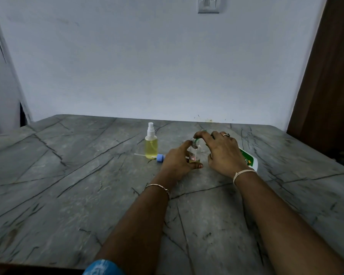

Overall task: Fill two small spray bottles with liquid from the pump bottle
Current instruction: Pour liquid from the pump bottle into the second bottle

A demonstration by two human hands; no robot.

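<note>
1. Left forearm [139, 225] reaches forward from the lower centre, bare, with a chain bracelet [157, 186] at the wrist.
2. Left hand [177, 161] is curled round a small bottle [194, 155], thumb on the near side, fingers wrapped behind.
3. Right forearm [286, 215] comes in from the lower right, with a thread band [243, 173] at the wrist.
4. Right hand [222, 153] is arched, knuckles up, forefinger hooked over a green pump head [197, 138], thumb pointing down.
5. A ring [225, 134] sits on one right finger.
6. The hands lie close together; whether they touch cannot be told.
</note>
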